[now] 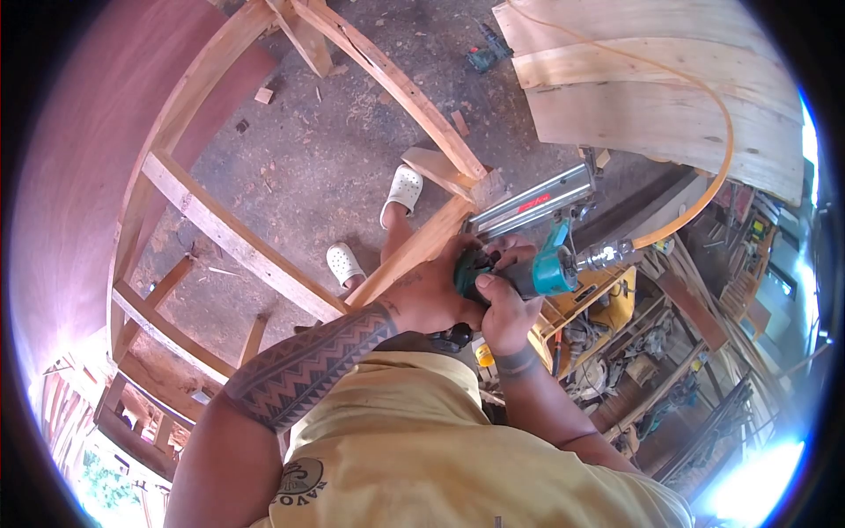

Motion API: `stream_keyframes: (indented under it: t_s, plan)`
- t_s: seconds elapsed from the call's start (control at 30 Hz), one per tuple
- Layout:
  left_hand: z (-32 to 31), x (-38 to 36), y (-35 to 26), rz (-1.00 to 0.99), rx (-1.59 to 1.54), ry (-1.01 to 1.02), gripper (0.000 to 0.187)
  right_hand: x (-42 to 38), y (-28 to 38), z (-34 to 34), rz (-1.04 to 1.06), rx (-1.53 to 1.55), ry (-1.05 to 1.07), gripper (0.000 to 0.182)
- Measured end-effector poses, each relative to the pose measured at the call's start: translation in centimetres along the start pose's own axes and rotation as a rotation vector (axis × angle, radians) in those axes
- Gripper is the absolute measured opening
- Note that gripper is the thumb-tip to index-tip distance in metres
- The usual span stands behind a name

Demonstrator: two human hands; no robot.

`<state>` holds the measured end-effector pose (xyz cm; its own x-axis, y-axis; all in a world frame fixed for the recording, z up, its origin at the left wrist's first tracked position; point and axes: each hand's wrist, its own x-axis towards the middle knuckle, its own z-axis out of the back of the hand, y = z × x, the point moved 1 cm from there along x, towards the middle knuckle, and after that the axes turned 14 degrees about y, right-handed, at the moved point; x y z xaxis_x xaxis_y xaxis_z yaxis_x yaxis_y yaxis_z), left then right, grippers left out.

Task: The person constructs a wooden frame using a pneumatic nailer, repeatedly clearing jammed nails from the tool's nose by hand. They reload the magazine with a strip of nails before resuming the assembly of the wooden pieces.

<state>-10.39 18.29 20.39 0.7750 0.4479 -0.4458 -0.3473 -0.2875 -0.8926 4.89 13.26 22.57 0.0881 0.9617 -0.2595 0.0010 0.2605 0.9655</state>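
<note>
Both hands are on a nail gun (553, 266) held close in front of the person's waist, just beside the corner of a wooden frame (245, 236). The left hand (437, 289) is curled around the dark head of the tool, its inner fingers hidden, while the right hand (509, 308) closes over the body next to it, thumb laid along the top; the trigger cannot be made out. Two hands probably serve to share the weight and steady the tool against kick. The silver magazine (535, 201) points away from the body, perhaps so that it clears the shirt (422, 440) and forearms. Its near end lies by the slanting beam (418, 249), though whether the tool touches the wood cannot be told. An orange hose (720, 114) joins the handle through a metal coupling (606, 256) and loops out to the right, an arrangement that likely leaves slack and stays off the frame. The frame's spaced crosspieces presumably brace its long sides. A drill (489, 50) lies on the floor (352, 150), near a plywood sheet (634, 101) and well apart from the hands.
</note>
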Motion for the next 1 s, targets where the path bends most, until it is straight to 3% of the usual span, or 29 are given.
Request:
stream_keyframes:
  t_s: [0.13,0.3,0.43,0.5,0.57,0.67,0.77,0.83,1.0]
  plan:
    - [0.3,0.1,-0.3,-0.016,0.079,-0.010,0.104,0.1,0.2,-0.1,-0.011,0.003,-0.016,0.033]
    - [0.3,-0.3,-0.4,0.013,0.006,0.012,0.104,-0.6,-0.1,0.7,-0.012,-0.202,0.032,0.034]
    - [-0.3,-0.8,-0.1,-0.012,0.240,-0.030,0.111,-0.9,0.7,0.5,-0.012,-0.183,0.054,0.030]
    - [-1.0,-1.7,-0.3,0.059,0.141,0.044,0.114,-2.1,1.9,0.3,-0.165,-0.065,-0.017,0.032]
    - [-2.2,-2.7,-0.6,0.244,-0.220,0.254,0.118,-3.3,2.1,1.0,-0.235,0.009,-0.046,0.040]
    - [-4.7,-3.5,0.1,0.184,-0.196,0.277,0.120,-4.6,1.7,2.4,-0.244,0.011,-0.037,0.047]
    - [-5.7,-4.4,-0.5,0.205,-0.237,0.260,0.108,-5.3,1.5,3.0,-0.273,0.164,-0.095,0.034]
    - [-7.4,-4.3,1.6,0.114,-0.213,0.230,0.105,-5.9,0.5,3.8,-0.317,0.377,-0.125,0.022]
    - [-9.0,-5.4,3.9,0.044,-0.032,0.148,0.099,-8.9,-1.3,4.6,-0.273,0.552,-0.257,0.015]
